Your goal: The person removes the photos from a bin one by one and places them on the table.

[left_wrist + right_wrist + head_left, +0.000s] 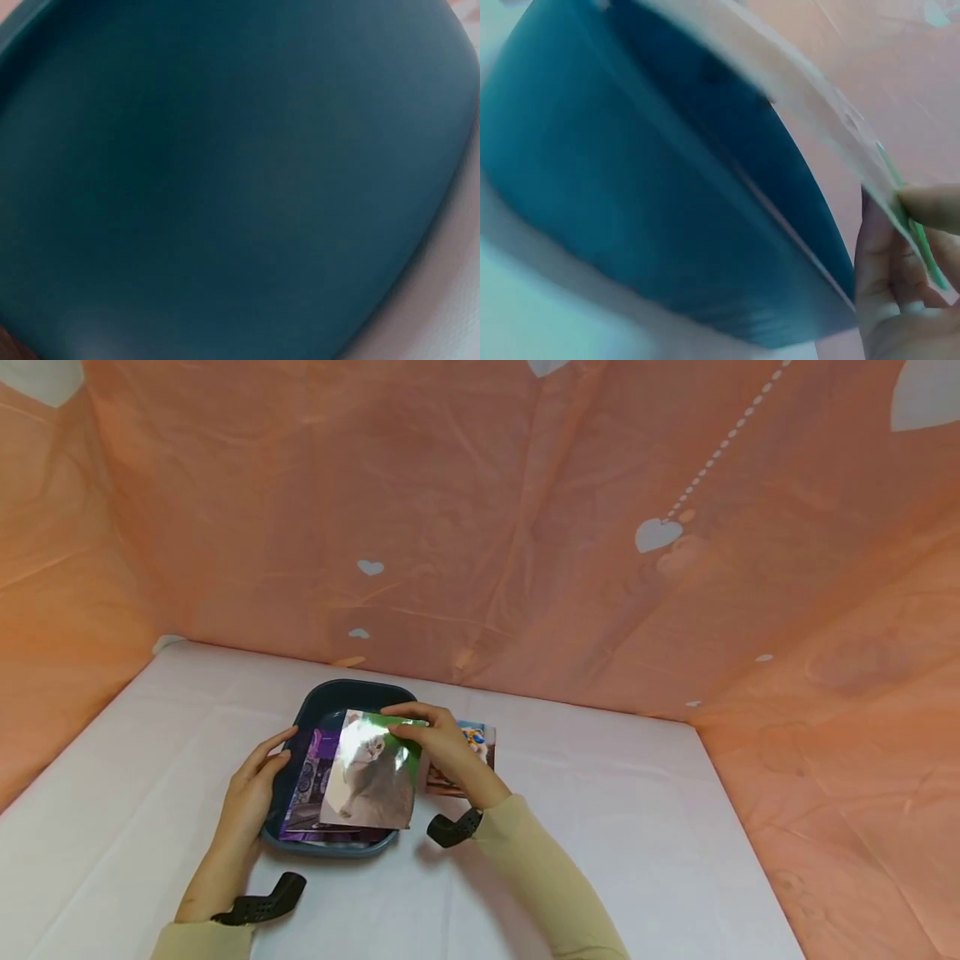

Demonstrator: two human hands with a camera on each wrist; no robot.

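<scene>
My right hand (pixel 442 747) pinches a glossy card with a cat picture (pixel 367 781) near its upper right corner, thumb on the picture side. In the right wrist view the card (pixel 810 97) shows edge-on, slightly bowed, above the tub's wall. Below it the dark blue tub (pixel 341 852) stands on the table, and purple picture cards (pixel 303 797) lie in it, partly covered by the cat card. My left hand (pixel 247 793) rests its fairly straight fingers against the tub's left rim. The tub's outer wall (pixel 247 180) fills the left wrist view; no fingers show there.
Right of the tub, partly behind my right hand, lie other picture cards (pixel 486 743) on the white tablecloth (pixel 600 827). An orange curtain with white hearts (pixel 487 527) rises behind the table and at both sides.
</scene>
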